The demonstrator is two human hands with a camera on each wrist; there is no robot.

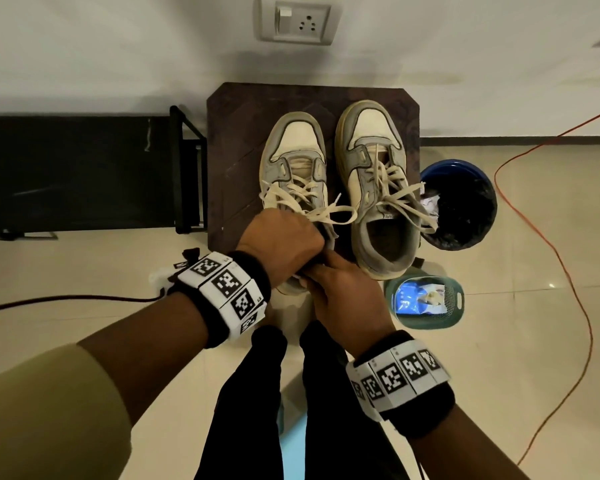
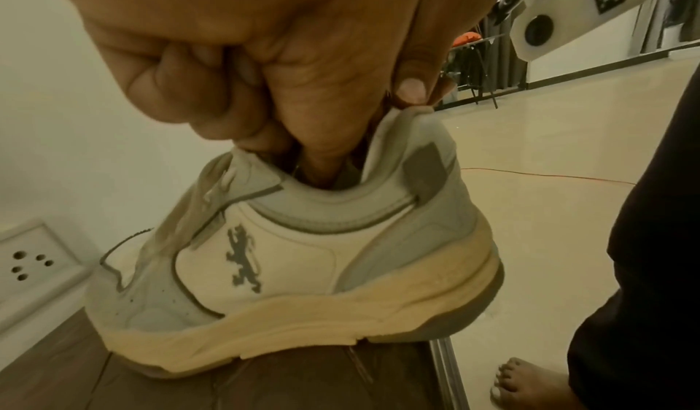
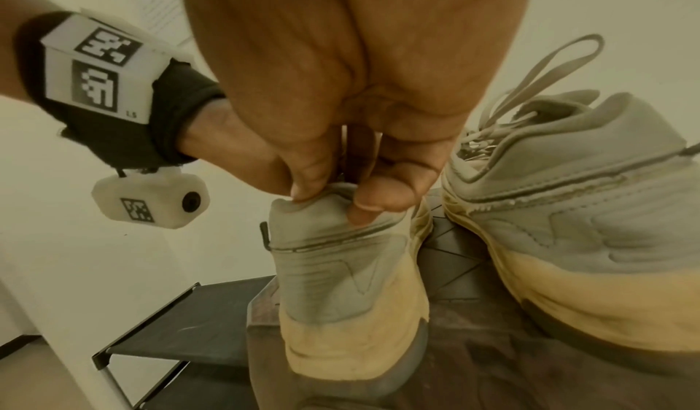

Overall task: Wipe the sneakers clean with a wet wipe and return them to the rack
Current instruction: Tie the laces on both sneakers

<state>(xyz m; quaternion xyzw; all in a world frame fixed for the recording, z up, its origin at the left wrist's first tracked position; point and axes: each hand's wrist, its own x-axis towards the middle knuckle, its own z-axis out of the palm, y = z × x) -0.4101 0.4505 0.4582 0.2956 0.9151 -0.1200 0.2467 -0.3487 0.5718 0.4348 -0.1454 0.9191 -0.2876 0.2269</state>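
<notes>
**Both hands on left sneaker heel, no wipe visible**

Left hand (image 1: 281,242) has fingers curled down into the collar of the left-hand sneaker (image 1: 293,161), gripping it from inside; the left wrist view shows the fingers (image 2: 322,159) buried in the opening. Right hand (image 1: 343,289) pinches the heel tab of the same shoe, thumb and finger closed on it, clear in the right wrist view. No wet wipe seen in either hand; cannot tell if one is tucked under.

Sneaker sits on a dark stool (image 1: 236,133) at frame centre, heel overhanging the near edge and tipped up slightly. Second sneaker (image 1: 378,174) stands just beside it to the right, laces loose and trailing over both.

Likely step: lifting or repositioning the shoe. Best done by keeping the inside grip firm and lifting straight up so the trailing laces don't drag the neighbour shoe.

Edges: stool top is nearly filled by the pair, little spare room. Black shoe rack (image 1: 187,168) just left of the stool, that side open. Blue bin (image 1: 459,206) touching or nearly touching the stool's right edge; green basket (image 1: 425,301) with wipe pack lower right. Orange cable (image 1: 551,237) on the floor at right, well apart.
</notes>
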